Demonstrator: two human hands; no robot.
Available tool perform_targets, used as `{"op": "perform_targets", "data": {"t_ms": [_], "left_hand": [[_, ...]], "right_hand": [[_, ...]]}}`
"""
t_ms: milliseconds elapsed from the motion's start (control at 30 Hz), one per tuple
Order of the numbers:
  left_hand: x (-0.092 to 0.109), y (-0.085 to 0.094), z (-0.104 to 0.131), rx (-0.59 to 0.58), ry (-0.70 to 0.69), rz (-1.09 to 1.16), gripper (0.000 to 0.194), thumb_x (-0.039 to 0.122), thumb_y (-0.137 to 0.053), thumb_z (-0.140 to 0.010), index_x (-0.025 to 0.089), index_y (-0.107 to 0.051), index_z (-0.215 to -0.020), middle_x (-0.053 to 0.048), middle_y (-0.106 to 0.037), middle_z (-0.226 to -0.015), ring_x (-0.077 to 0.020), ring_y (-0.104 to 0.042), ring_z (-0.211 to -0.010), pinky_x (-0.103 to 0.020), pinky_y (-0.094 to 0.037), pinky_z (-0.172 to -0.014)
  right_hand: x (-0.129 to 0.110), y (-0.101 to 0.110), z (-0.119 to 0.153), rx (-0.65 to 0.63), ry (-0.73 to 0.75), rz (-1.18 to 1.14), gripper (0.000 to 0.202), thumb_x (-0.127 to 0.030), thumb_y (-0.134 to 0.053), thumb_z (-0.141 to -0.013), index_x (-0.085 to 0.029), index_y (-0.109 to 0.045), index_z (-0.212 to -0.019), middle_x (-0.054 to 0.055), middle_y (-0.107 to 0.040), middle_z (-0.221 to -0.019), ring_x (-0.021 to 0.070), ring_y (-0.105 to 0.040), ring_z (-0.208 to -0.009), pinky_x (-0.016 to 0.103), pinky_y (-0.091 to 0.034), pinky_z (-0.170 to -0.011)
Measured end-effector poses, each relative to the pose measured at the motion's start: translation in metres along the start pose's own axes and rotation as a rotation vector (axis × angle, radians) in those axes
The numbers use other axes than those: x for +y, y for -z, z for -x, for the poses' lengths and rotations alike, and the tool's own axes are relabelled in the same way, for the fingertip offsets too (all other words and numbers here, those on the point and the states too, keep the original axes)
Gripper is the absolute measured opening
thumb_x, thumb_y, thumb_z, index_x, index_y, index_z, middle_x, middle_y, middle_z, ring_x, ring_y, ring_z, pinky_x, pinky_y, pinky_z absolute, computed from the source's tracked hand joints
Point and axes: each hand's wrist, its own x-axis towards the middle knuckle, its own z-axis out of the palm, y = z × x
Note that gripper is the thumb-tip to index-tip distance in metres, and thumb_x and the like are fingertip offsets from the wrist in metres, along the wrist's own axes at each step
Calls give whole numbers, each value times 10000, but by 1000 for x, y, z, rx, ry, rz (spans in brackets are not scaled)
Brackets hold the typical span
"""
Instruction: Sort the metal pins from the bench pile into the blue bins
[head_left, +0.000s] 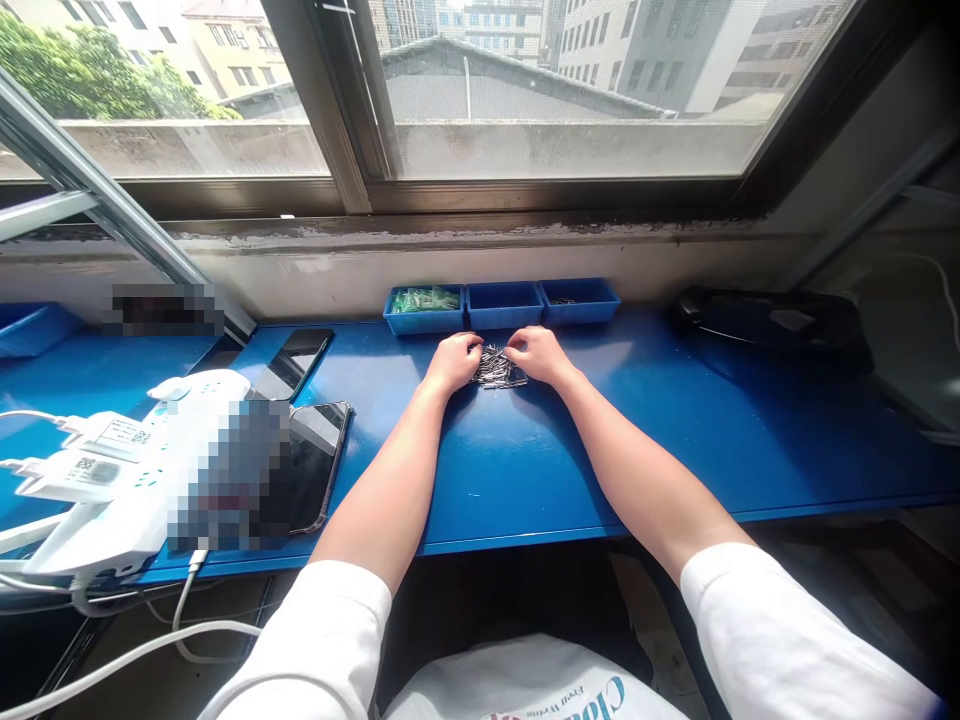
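Note:
A pile of small, thin metal pieces (pixel 496 370) lies on the blue table, between my two hands. My left hand (pixel 454 360) touches the pile's left side with its fingers curled together, and my right hand (pixel 538 354) does the same at the right side. What the fingertips of either hand hold, if anything, is too small to make out. Just behind the pile stand three blue bins in a row: the left bin (pixel 427 321) has green-and-clear packets in it, the middle bin (pixel 506 317) shows no contents, and the right bin (pixel 583 313) has a few small dark pieces.
On the left lie a phone (pixel 296 362), a second dark device (pixel 319 465) and a white power strip (pixel 142 500) with plugs and cables. A black bag (pixel 780 325) rests at the back right. Another blue bin (pixel 34 328) stands far left, near a metal frame.

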Motion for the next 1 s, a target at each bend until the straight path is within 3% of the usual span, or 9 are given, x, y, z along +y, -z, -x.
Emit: {"op": "perform_targets", "data": {"t_ms": [167, 567, 733, 867, 1000], "left_hand": [[0, -1, 1, -61, -25, -8, 275, 273, -482, -832, 212, -704, -983, -55, -682, -1112, -225, -601, -1086, -318, -439, -990], [0, 1, 1, -92, -62, -79, 293, 284, -457, -842, 190, -691, -992, -73, -671, -1074, -224, -612, -1004, -311, -472, -910], [4, 2, 2, -36, -75, -27, 280, 296, -494, -842, 178, -687, -1008, -80, -671, -1073, -220, -616, -993, -319, -470, -912], [9, 3, 3, 28, -187, 117, 261, 306, -553, -832, 172, -680, -1016, -68, -691, -1031, -184, -633, -945, -283, -488, -859], [12, 2, 3, 55, -249, 210, 205, 312, -601, -808, 172, -700, -920, -57, -715, -925, -163, -649, -839, -265, -500, -784]], "right_hand": [[2, -6, -1, -63, -21, 76, 169, -264, -551, -762, -171, -691, -744, 63, -654, -839, 178, -560, -842, 257, -414, -781], [-1, -5, 0, -146, -19, 194, 231, -246, -491, -866, -136, -692, -847, 138, -629, -970, 261, -528, -992, 332, -407, -859], [3, -3, -1, -76, 15, 140, 234, -233, -470, -883, -130, -673, -829, 140, -628, -943, 248, -541, -946, 344, -416, -853], [0, 1, -1, 7, 125, -35, 189, -228, -480, -886, -147, -640, -825, 88, -629, -895, 187, -555, -863, 291, -428, -801], [-6, 4, 1, 9, 123, -115, 182, -250, -483, -884, -154, -622, -816, 72, -637, -869, 173, -556, -815, 279, -418, -748]]}}
